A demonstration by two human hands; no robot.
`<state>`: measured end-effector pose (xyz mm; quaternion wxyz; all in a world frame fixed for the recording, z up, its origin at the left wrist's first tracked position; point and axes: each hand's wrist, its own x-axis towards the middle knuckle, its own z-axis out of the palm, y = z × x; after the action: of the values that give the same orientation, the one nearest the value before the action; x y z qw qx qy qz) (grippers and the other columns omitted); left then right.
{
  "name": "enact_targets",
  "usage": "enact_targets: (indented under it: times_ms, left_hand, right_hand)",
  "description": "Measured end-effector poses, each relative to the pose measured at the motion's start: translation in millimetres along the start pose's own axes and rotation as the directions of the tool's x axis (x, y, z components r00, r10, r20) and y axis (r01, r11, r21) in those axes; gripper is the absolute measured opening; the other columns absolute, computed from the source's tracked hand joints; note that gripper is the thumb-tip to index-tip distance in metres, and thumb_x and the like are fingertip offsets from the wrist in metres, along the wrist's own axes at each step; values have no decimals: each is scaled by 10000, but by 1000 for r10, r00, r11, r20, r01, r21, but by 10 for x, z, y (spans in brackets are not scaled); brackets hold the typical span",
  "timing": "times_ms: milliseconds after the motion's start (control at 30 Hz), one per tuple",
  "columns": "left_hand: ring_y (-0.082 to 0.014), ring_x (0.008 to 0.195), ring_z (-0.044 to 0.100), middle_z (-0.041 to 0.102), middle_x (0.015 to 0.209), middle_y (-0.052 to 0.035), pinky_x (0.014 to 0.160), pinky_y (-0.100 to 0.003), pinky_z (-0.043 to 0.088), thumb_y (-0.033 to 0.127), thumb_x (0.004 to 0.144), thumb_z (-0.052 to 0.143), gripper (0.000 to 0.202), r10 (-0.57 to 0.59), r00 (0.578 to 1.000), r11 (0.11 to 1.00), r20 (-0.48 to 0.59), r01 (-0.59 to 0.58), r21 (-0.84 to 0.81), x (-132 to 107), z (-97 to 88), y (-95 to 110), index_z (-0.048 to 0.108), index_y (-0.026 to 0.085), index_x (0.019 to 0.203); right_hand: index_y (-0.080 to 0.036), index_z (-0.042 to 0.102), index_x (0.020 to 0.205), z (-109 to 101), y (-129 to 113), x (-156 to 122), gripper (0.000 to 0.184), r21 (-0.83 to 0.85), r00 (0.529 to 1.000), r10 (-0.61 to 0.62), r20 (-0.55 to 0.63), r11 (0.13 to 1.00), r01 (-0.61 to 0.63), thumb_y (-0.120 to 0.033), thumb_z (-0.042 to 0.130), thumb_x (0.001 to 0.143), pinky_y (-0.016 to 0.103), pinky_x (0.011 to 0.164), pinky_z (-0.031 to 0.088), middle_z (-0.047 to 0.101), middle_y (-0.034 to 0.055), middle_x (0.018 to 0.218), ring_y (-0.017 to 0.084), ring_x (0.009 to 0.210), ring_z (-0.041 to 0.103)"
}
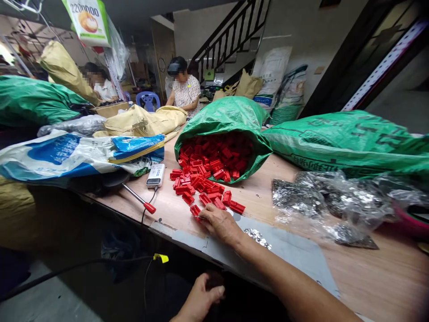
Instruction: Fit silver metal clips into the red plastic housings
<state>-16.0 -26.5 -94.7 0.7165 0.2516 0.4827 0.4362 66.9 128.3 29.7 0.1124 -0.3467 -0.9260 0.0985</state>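
My right hand [219, 223] reaches across the wooden table [368, 273] and its fingertips pinch a small red plastic piece [195, 210] at the near edge of a spill of several such pieces [197, 183]. They pour out of an open green sack [228, 118] lying on its side. Below the table edge, my left hand [201, 297] is curled round a dark object that I cannot make out.
A clear bag of small metal parts [331, 201] lies to the right, with loose metal bits [256, 236] by my wrist. A white device [156, 175] and a red-tipped tool [142, 200] lie left. More sacks [355, 138] crowd the table. Two people sit at the far end.
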Motion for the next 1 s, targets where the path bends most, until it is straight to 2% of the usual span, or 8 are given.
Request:
enact_targets:
  times_ms: [67, 167, 267, 333, 433, 700, 800, 1000]
  left_hand:
    - [-186, 718, 630, 639, 832, -79, 606, -260, 425, 441, 649, 770, 436, 113, 987, 992, 115, -118, 37, -103, 72, 195, 621, 129, 915]
    - [-212, 768, 628, 649, 845, -85, 702, -312, 468, 435, 785, 652, 313, 319, 945, 931, 77, -328, 159, -211, 165, 559, 621, 165, 940]
    - [-249, 988, 566, 618, 1044, -99, 926, -361, 421, 357, 832, 600, 246, 626, 769, 721, -128, -509, 471, -164, 204, 864, 601, 223, 1038]
    - [-279, 1186, 457, 537, 1231, -109, 1048, -406, 326, 285, 828, 591, 351, 748, 650, 575, -136, -531, 623, -46, 205, 992, 539, 243, 1173]
    - [-284, 1296, 359, 446, 1338, -118, 1110, -449, 243, 199, 820, 567, 463, 834, 548, 401, -57, -533, 745, 183, 188, 1081, 475, 233, 1272]
    - [-297, 1341, 324, 430, 1372, -123, 1080, -513, 289, 166, 821, 535, 519, 874, 482, 80, 60, -264, 961, 510, 215, 1064, 445, 211, 1330]
    - [-296, 1369, 292, 424, 1402, -114, 1075, -530, 288, 169, 824, 533, 556, 875, 480, 9, 71, -163, 987, 522, 256, 1013, 419, 236, 1364]
    - [-308, 1388, 268, 400, 1453, -114, 1097, -577, 219, 314, 839, 556, 589, 899, 432, -47, 69, -62, 997, 561, 286, 935, 386, 232, 1397]
  right_hand:
    - [-223, 635, 990, -48, 41, -88, 152, 35, 1000, -6, -16, 999, 7, -230, 507, 908, 239, 643, 427, 612, 59, 986, 158, 801, 583]
    - [-215, 634, 980, -100, 83, -164, 146, 34, 1000, 0, -19, 999, 1, -200, 512, 901, 244, 687, 451, 614, 52, 974, 158, 822, 586]
    - [-210, 644, 972, -103, 100, -171, 152, 31, 1000, 18, -3, 999, -18, -209, 508, 906, 249, 693, 466, 625, 53, 966, 159, 815, 596]
    - [-212, 646, 1007, -95, 120, -156, 163, 74, 1000, -2, 8, 997, 1, -202, 532, 891, 254, 729, 477, 639, 52, 973, 165, 859, 604]
    - [-210, 626, 1100, -133, 225, -120, 262, 137, 999, 2, -35, 991, 3, -154, 574, 849, 270, 822, 474, 641, 59, 1044, 172, 959, 600]
    - [-170, 652, 1057, -541, 957, 175, 235, 100, 900, 390, -195, 921, -377, -149, 553, 845, 241, 833, 451, 684, 60, 1001, 164, 931, 622]
    - [-164, 683, 968, -669, 1184, 377, 240, 53, 874, 432, -222, 901, -431, -101, 475, 866, 249, 834, 445, 694, 69, 969, 170, 915, 629]
    - [-194, 630, 1138, -1003, 1546, 899, 297, -31, 824, 491, -282, 854, -519, -135, 443, 916, 329, 932, 426, 619, 107, 1171, 220, 1080, 573]
